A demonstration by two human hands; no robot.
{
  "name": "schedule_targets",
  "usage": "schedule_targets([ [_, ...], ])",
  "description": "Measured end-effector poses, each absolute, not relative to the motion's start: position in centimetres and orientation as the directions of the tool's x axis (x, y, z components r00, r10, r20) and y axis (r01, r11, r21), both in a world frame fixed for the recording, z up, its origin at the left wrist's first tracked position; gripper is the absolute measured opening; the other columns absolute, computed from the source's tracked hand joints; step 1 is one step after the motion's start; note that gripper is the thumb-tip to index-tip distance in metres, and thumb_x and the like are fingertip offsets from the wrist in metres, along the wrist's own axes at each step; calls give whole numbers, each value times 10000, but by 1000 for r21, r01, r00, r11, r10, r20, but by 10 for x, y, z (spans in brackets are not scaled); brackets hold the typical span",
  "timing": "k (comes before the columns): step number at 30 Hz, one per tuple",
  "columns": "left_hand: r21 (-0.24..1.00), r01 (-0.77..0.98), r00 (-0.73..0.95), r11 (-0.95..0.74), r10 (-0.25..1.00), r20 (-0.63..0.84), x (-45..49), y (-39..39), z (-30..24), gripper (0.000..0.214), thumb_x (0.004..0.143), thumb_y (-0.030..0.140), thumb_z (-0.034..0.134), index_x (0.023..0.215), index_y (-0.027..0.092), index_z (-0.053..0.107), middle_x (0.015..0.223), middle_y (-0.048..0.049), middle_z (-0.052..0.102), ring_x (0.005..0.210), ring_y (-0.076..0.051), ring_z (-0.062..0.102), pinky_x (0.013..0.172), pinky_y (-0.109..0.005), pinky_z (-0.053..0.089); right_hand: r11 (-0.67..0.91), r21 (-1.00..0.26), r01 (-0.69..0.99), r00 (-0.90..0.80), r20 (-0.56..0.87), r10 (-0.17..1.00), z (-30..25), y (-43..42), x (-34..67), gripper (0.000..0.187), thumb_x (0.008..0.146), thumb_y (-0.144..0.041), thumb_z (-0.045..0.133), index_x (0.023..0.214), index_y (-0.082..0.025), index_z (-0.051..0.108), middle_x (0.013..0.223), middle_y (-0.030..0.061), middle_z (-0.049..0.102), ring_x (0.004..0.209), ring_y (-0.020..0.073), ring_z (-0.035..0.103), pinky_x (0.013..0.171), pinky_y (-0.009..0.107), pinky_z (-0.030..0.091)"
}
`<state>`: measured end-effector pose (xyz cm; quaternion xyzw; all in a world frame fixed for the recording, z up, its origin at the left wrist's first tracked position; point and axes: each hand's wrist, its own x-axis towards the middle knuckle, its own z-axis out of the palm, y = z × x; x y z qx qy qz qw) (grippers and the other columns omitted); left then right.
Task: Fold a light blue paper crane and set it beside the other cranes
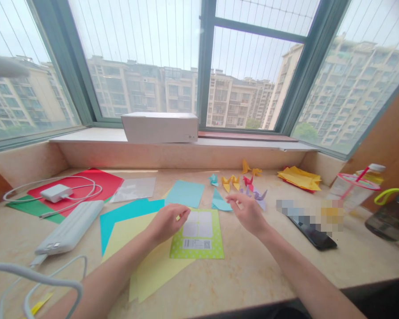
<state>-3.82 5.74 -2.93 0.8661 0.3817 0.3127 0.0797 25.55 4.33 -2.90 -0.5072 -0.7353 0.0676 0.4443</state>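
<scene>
The left hand (168,221) is hovering just over the left edge of a green dotted paper pack (197,235), with its fingers curled narrow and holding nothing. The right hand (248,213) is hanging at 2 o'clock from the pack, fingers loosely spread and holding nothing. The pack is lying flat on the desk (252,270), between the two hands. A yellow sheet (146,266) is lying under the pack, and a teal sheet (126,217) is sitting at 10 o'clock from it. A light blue sheet (185,193) is lying at 12 o'clock. Small folded paper cranes (239,181) are sitting near the right hand, at 12 o'clock from it. A black phone (314,235) is lying at 3 o'clock from the right hand. A white power bank (71,228) is lying well apart at 9 o'clock from the left hand.
</scene>
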Motion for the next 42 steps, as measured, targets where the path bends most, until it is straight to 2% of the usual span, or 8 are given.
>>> schedule_targets([
  [6,432,665,421,-610,783,458,-45,68,-29,321,925,337,483,747,191,707,751,-30,738,701,-177,656,659,-256,456,577,-521,629,-214,597,773,-41,43,252,200,856,-165,552,898,-225,739,930,64,767,897,227,705,850,362,526],
  [10,439,687,367,-579,798,478,-52,71,-31,325,929,347,471,776,185,707,766,-25,748,712,-174,663,663,-253,451,604,-512,611,-256,594,762,-43,47,261,207,850,-140,546,895,-206,737,909,69,765,874,220,702,834,356,522],
  [19,444,727,301,-525,824,481,-64,76,-37,335,910,374,476,771,189,717,740,-25,750,688,-182,667,669,-259,464,530,-539,655,-211,543,813,-42,53,279,245,851,-133,517,951,-185,735,936,72,766,862,209,699,789,326,508],
  [25,443,743,269,-501,830,488,-67,74,-36,323,885,372,477,745,190,705,746,-36,758,701,-193,680,668,-267,465,497,-534,684,-241,477,845,-39,52,279,249,853,-140,518,945,-207,739,944,50,769,856,200,701,762,298,503],
  [31,433,756,246,-491,826,507,-67,70,-35,328,877,388,474,722,202,695,747,-34,759,714,-190,680,677,-263,486,460,-502,733,-262,416,871,-37,53,285,243,861,-165,528,976,-198,739,978,70,748,865,199,685,770,300,491],
  [34,419,755,256,-504,815,519,-68,72,-37,314,880,390,483,781,203,715,795,-45,766,738,-195,683,691,-272,503,431,-482,762,-263,379,888,-39,55,291,232,861,-231,568,1021,-211,736,956,64,736,833,197,674,757,307,483],
  [38,397,737,304,-548,792,529,-65,71,-40,293,892,368,504,958,198,733,949,-75,763,863,-212,688,789,-309,526,397,-468,790,-254,340,905,-44,58,296,240,817,-265,642,1030,-221,741,902,62,734,832,211,667,764,316,474],
  [42,354,663,462,-659,733,499,-55,61,-36,279,922,310,512,1085,210,715,1050,-80,730,1001,-214,660,904,-339,508,388,-472,791,-259,316,913,-45,56,295,233,813,-254,644,1021,-228,746,894,58,739,819,206,670,751,305,473],
])
